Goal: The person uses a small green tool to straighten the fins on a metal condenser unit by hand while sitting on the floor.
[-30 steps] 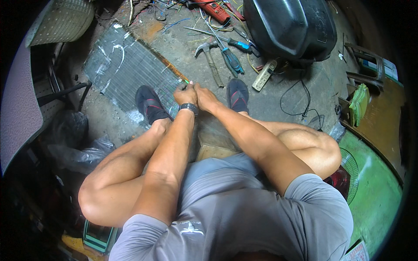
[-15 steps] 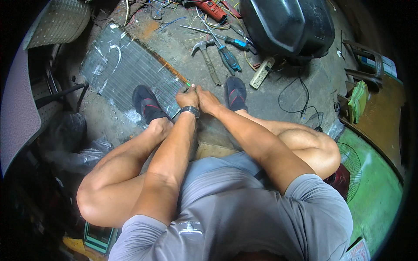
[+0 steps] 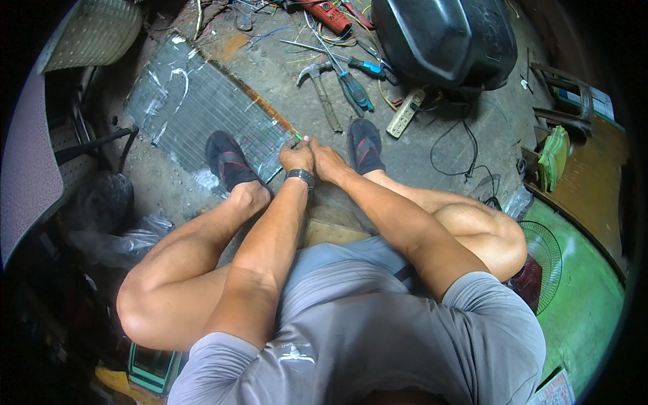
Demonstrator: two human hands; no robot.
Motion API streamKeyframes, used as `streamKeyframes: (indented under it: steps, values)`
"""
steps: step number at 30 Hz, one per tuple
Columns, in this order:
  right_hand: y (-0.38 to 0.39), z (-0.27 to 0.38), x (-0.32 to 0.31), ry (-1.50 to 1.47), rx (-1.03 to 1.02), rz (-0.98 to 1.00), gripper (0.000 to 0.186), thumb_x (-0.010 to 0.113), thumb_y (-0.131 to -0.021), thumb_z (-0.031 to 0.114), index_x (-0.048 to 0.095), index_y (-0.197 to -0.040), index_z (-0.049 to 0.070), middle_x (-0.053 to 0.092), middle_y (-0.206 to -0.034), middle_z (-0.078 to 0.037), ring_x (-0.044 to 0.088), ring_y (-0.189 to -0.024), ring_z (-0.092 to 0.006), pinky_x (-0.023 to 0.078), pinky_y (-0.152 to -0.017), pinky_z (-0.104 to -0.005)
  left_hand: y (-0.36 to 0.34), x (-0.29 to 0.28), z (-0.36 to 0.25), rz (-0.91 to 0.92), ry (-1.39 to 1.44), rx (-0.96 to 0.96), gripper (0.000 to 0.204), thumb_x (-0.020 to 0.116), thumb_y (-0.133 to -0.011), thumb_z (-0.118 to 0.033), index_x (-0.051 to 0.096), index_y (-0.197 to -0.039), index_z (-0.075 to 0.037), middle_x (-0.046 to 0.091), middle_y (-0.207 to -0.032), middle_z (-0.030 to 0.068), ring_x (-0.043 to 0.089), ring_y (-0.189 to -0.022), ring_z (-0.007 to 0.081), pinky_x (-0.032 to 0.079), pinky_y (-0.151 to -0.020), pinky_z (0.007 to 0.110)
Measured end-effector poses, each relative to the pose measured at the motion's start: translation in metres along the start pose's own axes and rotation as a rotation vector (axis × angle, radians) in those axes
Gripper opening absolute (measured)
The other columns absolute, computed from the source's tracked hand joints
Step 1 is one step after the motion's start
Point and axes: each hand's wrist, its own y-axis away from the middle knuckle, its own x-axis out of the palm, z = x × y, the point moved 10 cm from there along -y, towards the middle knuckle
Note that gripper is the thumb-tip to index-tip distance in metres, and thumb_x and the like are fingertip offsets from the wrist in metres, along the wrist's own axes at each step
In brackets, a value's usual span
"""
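Observation:
My left hand (image 3: 295,158), with a dark watch (image 3: 299,176) on its wrist, is closed at the near right corner of a flat, finned metal panel like a radiator core (image 3: 202,101). A small bright green piece (image 3: 298,136) pokes out just beyond its fingers; its kind is too small to tell. Right beside it, my right hand (image 3: 329,163) is closed, its fingertips meeting those of the left. What the fingers pinch is hidden between them. The panel lies tilted on the floor, its rusty long edge (image 3: 260,101) running toward my hands, its near end by my left shoe (image 3: 226,158).
Beyond my hands lie a claw hammer (image 3: 320,94), blue-handled screwdrivers (image 3: 354,91), a red tool (image 3: 327,17) and loose wires. A power strip (image 3: 406,113) sits near a large black plastic case (image 3: 445,40). A cable (image 3: 466,152) loops at right; a fan guard (image 3: 543,266) stands by my right knee.
Both hands have shifted slightly right and toward me, still together. The green piece has moved a little to the right with them. The panel and tools have stayed put.

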Motion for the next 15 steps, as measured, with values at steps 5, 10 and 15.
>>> streamKeyframes:
  steps: [5,10,15]
  values:
    - [0.003,-0.002,0.002,0.015,0.007,0.01,0.024,0.048,-0.091,0.005,0.041,-0.112,-0.005,0.065,-0.095,-0.035,0.064,-0.094,-0.05,0.051,-0.08,-0.056,0.0,0.002,0.008,0.012,0.03,-0.016,0.036,0.079,-0.084,-0.018,0.067,-0.107,0.007,0.073,-0.097,0.0166,0.068,-0.084,0.0223,0.053,-0.078,0.033]
    - [0.01,-0.014,0.007,-0.003,-0.005,0.006,0.026,0.049,-0.09,0.004,0.04,-0.112,-0.005,0.065,-0.093,-0.035,0.064,-0.093,-0.0509,0.051,-0.078,-0.0563,0.009,0.001,0.011,0.006,-0.085,-0.028,0.038,0.079,-0.083,-0.021,0.066,-0.105,0.007,0.073,-0.098,0.0194,0.07,-0.088,0.0272,0.053,-0.082,0.037]
    - [0.022,-0.03,0.015,-0.012,0.001,0.019,0.027,0.05,-0.088,0.003,0.04,-0.113,-0.005,0.065,-0.092,-0.035,0.064,-0.092,-0.0513,0.05,-0.078,-0.0568,0.025,0.008,0.015,0.043,-0.111,-0.046,0.041,0.08,-0.081,-0.023,0.065,-0.105,0.007,0.072,-0.098,0.0219,0.071,-0.09,0.0328,0.052,-0.084,0.039]
